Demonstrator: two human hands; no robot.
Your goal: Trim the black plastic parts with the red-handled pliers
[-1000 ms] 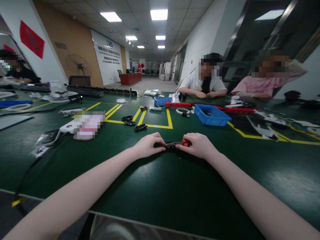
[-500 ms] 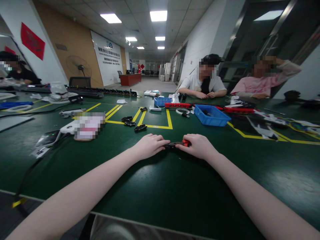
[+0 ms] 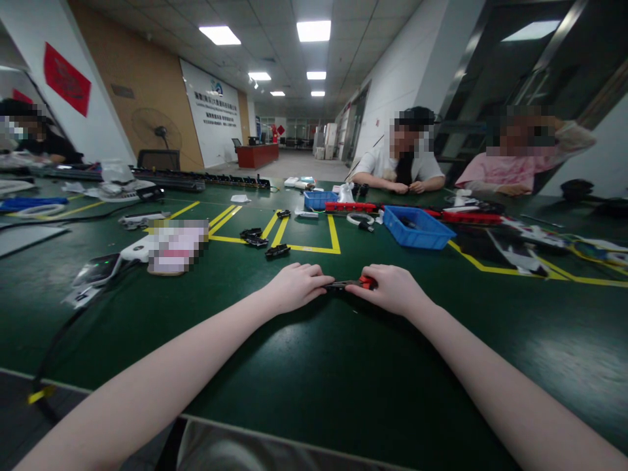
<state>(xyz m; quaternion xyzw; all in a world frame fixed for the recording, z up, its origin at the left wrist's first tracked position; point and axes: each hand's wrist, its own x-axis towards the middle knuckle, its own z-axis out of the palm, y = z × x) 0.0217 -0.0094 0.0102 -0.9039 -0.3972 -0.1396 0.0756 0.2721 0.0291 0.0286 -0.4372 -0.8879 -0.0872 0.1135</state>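
My right hand (image 3: 392, 288) is closed around red-handled pliers (image 3: 366, 282) over the green table, and their metal jaws point left. Facing it, my left hand (image 3: 299, 286) has its fingertips pinched together on a small dark piece (image 3: 336, 286) at the tip of the jaws. Fingers and jaws hide most of that piece, so its kind cannot be made out. Beyond my left hand lie several small black clip-like parts, one black part (image 3: 277, 250) being nearest.
Yellow tape (image 3: 314, 249) marks rectangles on the green table (image 3: 314, 379). A blue bin (image 3: 417, 237) stands ahead to the right, a phone (image 3: 179, 247) and white device lie left. Two people sit across the table, another person far left. A black cable (image 3: 49, 353) runs over the left edge.
The view has shifted very slightly. Both hands keep nearly the same pose, with the pliers and the small dark piece still between them.
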